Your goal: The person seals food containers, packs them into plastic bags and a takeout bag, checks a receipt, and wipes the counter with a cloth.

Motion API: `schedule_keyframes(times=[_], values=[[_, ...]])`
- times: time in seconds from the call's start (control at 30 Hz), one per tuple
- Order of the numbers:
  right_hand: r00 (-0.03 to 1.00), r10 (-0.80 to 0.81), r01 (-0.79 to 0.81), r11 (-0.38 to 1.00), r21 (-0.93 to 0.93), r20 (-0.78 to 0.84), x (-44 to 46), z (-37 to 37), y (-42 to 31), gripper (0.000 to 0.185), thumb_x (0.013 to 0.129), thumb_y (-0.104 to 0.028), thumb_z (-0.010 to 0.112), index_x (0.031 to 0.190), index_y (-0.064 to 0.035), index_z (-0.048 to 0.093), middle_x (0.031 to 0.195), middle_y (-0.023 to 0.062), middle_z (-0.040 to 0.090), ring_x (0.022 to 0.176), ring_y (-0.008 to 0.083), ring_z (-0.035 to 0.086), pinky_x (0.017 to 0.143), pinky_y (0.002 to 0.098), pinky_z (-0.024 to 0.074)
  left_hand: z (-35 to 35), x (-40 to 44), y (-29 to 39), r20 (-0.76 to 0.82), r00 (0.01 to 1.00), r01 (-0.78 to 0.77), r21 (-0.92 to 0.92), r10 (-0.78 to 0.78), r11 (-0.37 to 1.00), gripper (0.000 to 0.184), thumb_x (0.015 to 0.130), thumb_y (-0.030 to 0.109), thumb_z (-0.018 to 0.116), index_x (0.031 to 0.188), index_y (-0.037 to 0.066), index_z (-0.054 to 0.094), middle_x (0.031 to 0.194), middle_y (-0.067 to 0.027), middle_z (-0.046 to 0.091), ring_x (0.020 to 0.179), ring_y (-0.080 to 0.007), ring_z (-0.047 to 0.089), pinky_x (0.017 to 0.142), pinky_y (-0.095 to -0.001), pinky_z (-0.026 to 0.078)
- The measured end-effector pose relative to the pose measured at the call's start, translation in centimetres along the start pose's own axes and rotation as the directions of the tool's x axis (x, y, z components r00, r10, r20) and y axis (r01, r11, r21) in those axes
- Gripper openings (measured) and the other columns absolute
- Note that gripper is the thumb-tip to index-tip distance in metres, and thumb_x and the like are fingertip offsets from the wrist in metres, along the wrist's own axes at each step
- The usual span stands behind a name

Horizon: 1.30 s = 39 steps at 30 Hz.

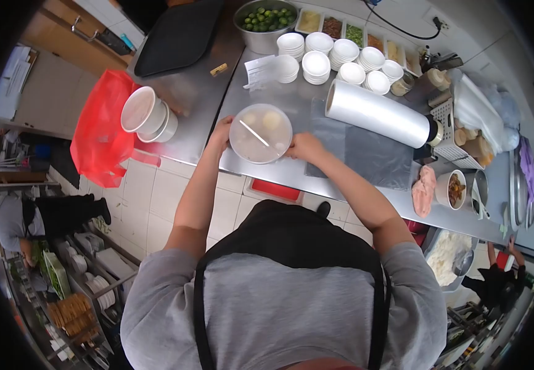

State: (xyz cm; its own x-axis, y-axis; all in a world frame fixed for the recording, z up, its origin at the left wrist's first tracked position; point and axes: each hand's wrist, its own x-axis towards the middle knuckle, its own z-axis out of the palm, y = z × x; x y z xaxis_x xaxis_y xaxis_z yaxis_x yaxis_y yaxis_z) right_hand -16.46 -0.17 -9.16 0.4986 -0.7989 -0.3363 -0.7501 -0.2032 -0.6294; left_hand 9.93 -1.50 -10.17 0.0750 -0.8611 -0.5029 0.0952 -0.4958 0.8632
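Both hands are at a round container with a translucent lid [261, 133], near the front edge of the steel counter [230, 92]. My left hand [221, 132] grips its left rim, fingers curled in. On the right rim, my right hand [304, 147] is closed with the fingers pressed to the edge. Pale round pieces show dimly through the lid, and a thin white strip lies across it. A sheet of clear plastic [365, 148] lies right of my right hand, below a large plastic film roll [378, 114].
Stacked white cups [316, 64] and a pot of green limes [266, 34] stand behind. At left are a red bag [97, 129] and white tubs [147, 114]; at right, a pink cloth [424, 191] and a food bowl [451, 189]. Other people stand at both sides.
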Motion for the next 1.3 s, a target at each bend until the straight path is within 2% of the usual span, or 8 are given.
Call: schedule_keyframes(times=[0.23,0.6,0.7,0.8,1.0,1.1,1.23,1.3], values=[[0.975,-0.220,0.198,0.930,-0.308,-0.037,-0.5,-2.0,-0.8,0.042,0.056,-0.056,0.068,0.069,-0.0162,0.068,0.065,0.0113,0.063,0.063,0.0321,0.061,0.057,0.0413,0.0486,-0.7,1.9,-2.3,0.032,0.973,-0.229,0.119,0.227,0.966,0.022,0.079,0.008,0.055,0.099,0.001,0.059,0.089,-0.0069,0.062,0.081,-0.0149,0.057,0.071,-0.0284,0.047],[0.844,-0.393,0.304,0.911,-0.277,-0.366,-11.5,-14.7,2.2,0.024,0.069,-0.034,0.066,0.069,-0.0102,0.061,0.070,0.0083,0.061,0.069,0.0289,0.061,0.060,0.0409,0.0473,-3.9,2.9,-1.4,0.043,0.999,-0.034,0.004,0.034,0.999,0.020,0.081,0.012,0.054,0.098,0.003,0.059,0.083,-0.0081,0.062,0.073,-0.0175,0.061,0.061,-0.0289,0.050],[0.771,-0.288,0.097,0.934,-0.343,-0.568,-17.4,-25.0,7.8,0.015,0.072,-0.027,0.063,0.071,-0.0121,0.063,0.070,0.0073,0.061,0.069,0.0281,0.060,0.061,0.0398,0.0463,-7.6,1.9,0.4,0.006,1.000,0.022,0.005,-0.022,1.000,0.012,0.082,0.022,0.058,0.082,0.010,0.055,0.065,-0.0021,0.053,0.055,-0.0111,0.051,0.044,-0.0254,0.040],[0.675,-0.134,-0.163,0.932,-0.324,-0.726,-23.6,-36.5,14.7,0.016,0.076,-0.022,0.059,0.075,-0.0065,0.062,0.073,0.0127,0.061,0.074,0.0295,0.060,0.067,0.0405,0.0473,-7.8,-1.7,2.0,-0.372,0.927,-0.036,0.022,0.042,0.999,0.022,0.077,0.033,0.065,0.078,0.015,0.053,0.058,0.0032,0.040,0.046,-0.0084,0.040,0.040,-0.0220,0.031],[0.312,-0.025,-0.796,0.539,-0.275,-0.950,-31.0,-52.8,33.2,0.024,0.076,-0.024,0.059,0.098,-0.0143,0.062,0.106,0.0098,0.057,0.098,0.0278,0.054,0.076,0.0441,0.0457,-3.8,-6.2,5.7,-0.680,0.686,-0.241,0.124,0.259,0.963,0.028,0.074,0.040,0.067,0.083,0.016,0.055,0.063,0.0037,0.046,0.052,-0.0070,0.043,0.043,-0.0219,0.032],[0.265,0.053,-0.876,0.430,-0.218,-0.963,-31.4,-55.0,36.9,0.033,0.076,-0.025,0.060,0.109,-0.0181,0.058,0.120,0.0054,0.048,0.111,0.0253,0.044,0.085,0.0485,0.0394,3.4,-8.3,9.0,-0.611,0.696,-0.273,0.262,0.378,0.926,0.026,0.076,0.038,0.066,0.084,0.015,0.057,0.062,0.0045,0.046,0.052,-0.0054,0.042,0.043,-0.0205,0.032],[0.581,-0.412,-0.659,0.268,-0.703,-0.702,-28.5,-56.8,42.4,0.028,0.074,-0.019,0.060,0.102,-0.0187,0.060,0.114,0.0031,0.051,0.109,0.0230,0.046,0.087,0.0498,0.0382,10.3,-7.3,12.9,-0.397,0.770,-0.356,0.383,0.500,0.852,0.016,0.083,0.027,0.060,0.087,0.012,0.058,0.062,0.0057,0.048,0.050,-0.0030,0.041,0.044,-0.0168,0.031],[0.286,-0.478,-0.804,0.351,-0.480,-0.830,-27.7,-59.6,41.0,0.018,0.073,-0.012,0.058,0.090,-0.0163,0.061,0.098,0.0024,0.060,0.098,0.0239,0.054,0.080,0.0438,0.0447,15.7,-7.2,15.5,-0.274,0.776,-0.421,0.445,0.568,0.790,0.014,0.084,0.023,0.059,0.089,0.009,0.059,0.063,0.0053,0.049,0.049,-0.0025,0.041,0.045,-0.0159,0.031]])
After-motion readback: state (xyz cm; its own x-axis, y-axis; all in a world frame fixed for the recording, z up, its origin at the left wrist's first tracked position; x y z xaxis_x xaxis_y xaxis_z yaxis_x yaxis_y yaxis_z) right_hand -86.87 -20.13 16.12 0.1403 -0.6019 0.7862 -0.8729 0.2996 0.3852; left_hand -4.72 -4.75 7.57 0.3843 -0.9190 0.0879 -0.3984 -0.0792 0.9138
